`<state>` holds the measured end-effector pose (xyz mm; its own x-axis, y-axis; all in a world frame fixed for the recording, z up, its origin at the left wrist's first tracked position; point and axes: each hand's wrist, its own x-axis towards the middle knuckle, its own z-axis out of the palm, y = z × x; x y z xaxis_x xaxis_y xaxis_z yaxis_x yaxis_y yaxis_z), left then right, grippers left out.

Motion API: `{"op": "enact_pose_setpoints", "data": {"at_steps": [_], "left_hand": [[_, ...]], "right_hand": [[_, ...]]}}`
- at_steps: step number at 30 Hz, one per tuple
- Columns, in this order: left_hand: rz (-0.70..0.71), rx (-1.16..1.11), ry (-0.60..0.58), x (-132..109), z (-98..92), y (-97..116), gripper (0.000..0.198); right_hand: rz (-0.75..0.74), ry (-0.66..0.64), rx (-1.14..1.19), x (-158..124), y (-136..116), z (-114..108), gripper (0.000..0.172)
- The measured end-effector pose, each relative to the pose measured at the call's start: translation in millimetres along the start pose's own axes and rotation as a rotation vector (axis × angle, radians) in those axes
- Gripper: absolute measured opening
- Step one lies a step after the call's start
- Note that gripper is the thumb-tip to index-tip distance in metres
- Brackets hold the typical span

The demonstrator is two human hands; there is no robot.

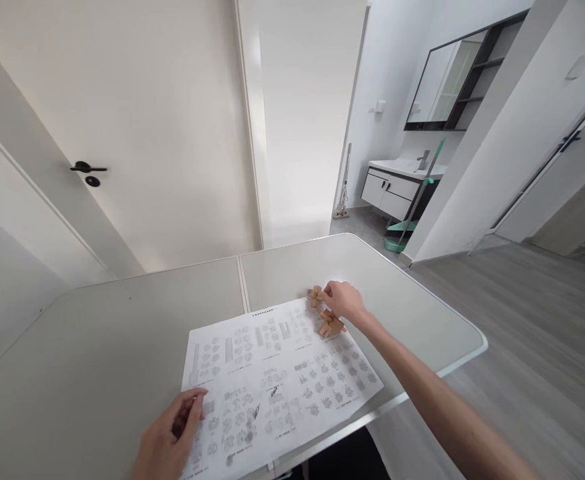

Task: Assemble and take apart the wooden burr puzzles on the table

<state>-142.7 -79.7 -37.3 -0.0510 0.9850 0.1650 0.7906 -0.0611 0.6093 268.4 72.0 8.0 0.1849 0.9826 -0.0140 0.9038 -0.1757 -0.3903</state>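
A large printed sheet (252, 373) with rows of small grey diagrams lies on the table. On its far right corner sit light-brown wooden puzzle pieces: an interlocked cluster (330, 324) and a smaller cross-shaped piece (315, 295) just beyond it. My right hand (342, 300) reaches over from the right, its fingers pinched at the smaller wooden piece; the fingertips are partly hidden. At the sheet's near left edge rests my left hand (170, 433), fingers curled and thumb against the index finger. Whether anything is between them cannot be made out.
The pale table (122, 347) has a seam across it and a rounded right corner. Behind it stands a white door (137, 120) with a black handle (88, 168). Farther right are a sink cabinet (390, 190), a mop (346, 183) and a green dustpan (397, 241).
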Motion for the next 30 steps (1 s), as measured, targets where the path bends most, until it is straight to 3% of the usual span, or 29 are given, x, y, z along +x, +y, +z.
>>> {"op": "enact_pose_setpoints", "data": {"at_steps": [8, 13, 17, 25, 30], "left_hand": [[0.036, 0.044, -0.018, 0, -3.2, 15, 0.039], [0.029, 0.037, -0.038, -1, -4.1, 14, 0.040], [0.022, 0.024, -0.031, -2, -4.0, 13, 0.041], [0.010, 0.031, -0.049, -2, -3.9, 13, 0.046], [0.033, 0.024, -0.039, -3, -3.6, 18, 0.044]], "right_hand": [[-0.083, 0.001, -0.072, -7, -9, -11, 0.021], [-0.065, -0.114, -0.097, 1, -3, -7, 0.033], [-0.047, -0.196, -0.058, 8, -1, -1, 0.032], [-0.092, -0.151, 0.217, 11, -14, -5, 0.033], [-0.166, -0.066, 0.470, -8, -22, -19, 0.022]]}}
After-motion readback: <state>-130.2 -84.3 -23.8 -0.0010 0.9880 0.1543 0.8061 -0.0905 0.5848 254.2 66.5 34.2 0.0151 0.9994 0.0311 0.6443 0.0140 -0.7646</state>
